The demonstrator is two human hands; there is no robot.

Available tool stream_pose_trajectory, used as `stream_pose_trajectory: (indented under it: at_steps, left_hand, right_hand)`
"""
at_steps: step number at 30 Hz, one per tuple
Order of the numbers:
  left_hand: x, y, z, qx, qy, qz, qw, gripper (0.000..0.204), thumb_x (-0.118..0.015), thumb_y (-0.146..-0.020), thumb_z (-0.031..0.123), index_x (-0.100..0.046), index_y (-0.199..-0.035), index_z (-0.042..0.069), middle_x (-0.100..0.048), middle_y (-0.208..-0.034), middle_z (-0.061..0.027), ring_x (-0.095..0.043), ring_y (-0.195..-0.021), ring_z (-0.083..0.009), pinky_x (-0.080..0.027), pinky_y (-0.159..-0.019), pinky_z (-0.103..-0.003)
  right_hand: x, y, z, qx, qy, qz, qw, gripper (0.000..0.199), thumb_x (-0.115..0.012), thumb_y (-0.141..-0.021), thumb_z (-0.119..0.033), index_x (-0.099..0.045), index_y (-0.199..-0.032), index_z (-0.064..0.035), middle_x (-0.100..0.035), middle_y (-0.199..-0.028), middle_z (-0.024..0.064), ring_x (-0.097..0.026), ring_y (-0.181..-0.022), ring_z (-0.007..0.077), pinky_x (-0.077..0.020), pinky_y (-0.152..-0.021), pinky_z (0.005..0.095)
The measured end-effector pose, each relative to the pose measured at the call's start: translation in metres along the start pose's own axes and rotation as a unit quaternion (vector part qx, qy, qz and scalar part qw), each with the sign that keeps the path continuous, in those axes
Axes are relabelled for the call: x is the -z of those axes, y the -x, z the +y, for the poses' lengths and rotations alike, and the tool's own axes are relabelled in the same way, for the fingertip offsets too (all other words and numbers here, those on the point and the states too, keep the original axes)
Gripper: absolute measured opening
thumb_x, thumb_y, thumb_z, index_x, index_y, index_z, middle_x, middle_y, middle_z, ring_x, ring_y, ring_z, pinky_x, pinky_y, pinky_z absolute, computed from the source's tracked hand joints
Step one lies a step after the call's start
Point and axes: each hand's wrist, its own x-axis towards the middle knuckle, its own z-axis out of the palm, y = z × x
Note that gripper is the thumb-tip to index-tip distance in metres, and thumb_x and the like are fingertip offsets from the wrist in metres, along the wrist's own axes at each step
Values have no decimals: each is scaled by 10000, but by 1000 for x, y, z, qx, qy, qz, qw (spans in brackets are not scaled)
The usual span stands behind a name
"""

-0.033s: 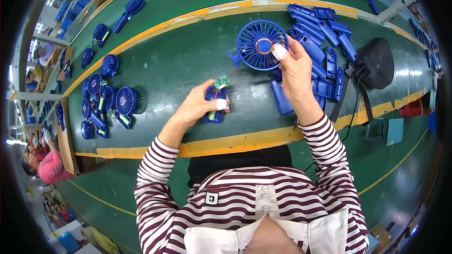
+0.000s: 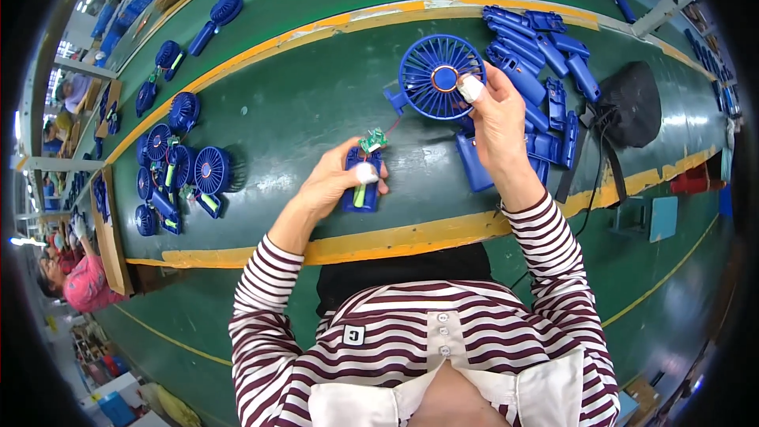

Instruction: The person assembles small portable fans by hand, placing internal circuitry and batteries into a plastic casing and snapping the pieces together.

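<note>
Left hand (image 2: 336, 182) grips a blue handle shell (image 2: 361, 182) with a green circuit board (image 2: 371, 141); right hand (image 2: 498, 122) pinches the fan head (image 2: 435, 77), far right of it

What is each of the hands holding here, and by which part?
The left hand grips a blue handle shell around its middle, a small green circuit board at its top. The right hand pinches the round blue fan head at its right rim.
</note>
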Motion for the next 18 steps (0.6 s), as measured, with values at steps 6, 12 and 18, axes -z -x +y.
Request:
stream_pose_trajectory:
  at_steps: [6, 12, 18]
  left_hand:
    - [-8, 16, -22, 7, 204, 124, 971, 327, -516, -865, 234, -516, -1086, -7, -582, -850, -136, -615, -693, -215, -530, -623, -331]
    - [-11, 34, -29, -38, 103, 120, 987, 480, -592, -719, -74, -416, -1164, -39, -604, -868, -132, -604, -699, -185, -513, -658, -292]
    - [-17, 38, -28, -13, 120, 96, 988, 269, -633, -709, -64, -556, -965, -35, -651, -877, -149, -621, -698, -161, -536, -653, -286]
  right_hand:
    - [-3, 36, -2, -110, -67, -115, 985, 272, -589, -852, -158, -539, -1066, 3, -598, -962, 30, -557, -849, 90, -457, -758, 252]
    - [-40, 27, 29, -121, 19, 21, 992, 240, -504, -900, -181, -576, -1022, 12, -616, -911, 34, -561, -823, 106, -435, -749, 237]
    - [-67, 33, 79, -36, 138, 7, 990, 286, -507, -909, -279, -595, -906, -7, -556, -755, -6, -468, -702, 54, -392, -624, 212]
